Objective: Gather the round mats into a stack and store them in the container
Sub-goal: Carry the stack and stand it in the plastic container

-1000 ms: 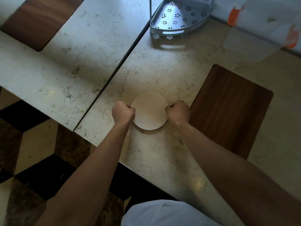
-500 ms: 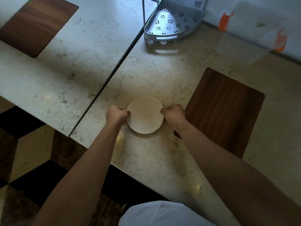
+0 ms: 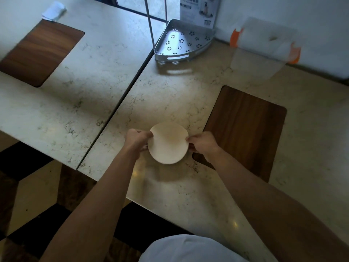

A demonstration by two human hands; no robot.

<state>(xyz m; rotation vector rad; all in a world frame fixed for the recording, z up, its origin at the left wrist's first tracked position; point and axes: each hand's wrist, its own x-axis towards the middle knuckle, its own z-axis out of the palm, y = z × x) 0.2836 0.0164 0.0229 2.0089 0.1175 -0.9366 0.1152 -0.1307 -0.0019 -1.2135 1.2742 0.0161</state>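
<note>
A stack of round cream mats is held above the marble table, its shadow falling on the surface below it. My left hand grips its left edge and my right hand grips its right edge. A clear plastic container with orange clips stands at the back right by the wall, blurred.
A metal corner rack with flower cut-outs stands at the back middle, a printed box behind it. Dark wood insets lie in the table at right and far left. A gap splits two tabletops. A white folded item lies far left.
Both hands have lifted the mat stack off the table. The camera view has tilted up, showing more of the rack and container.
</note>
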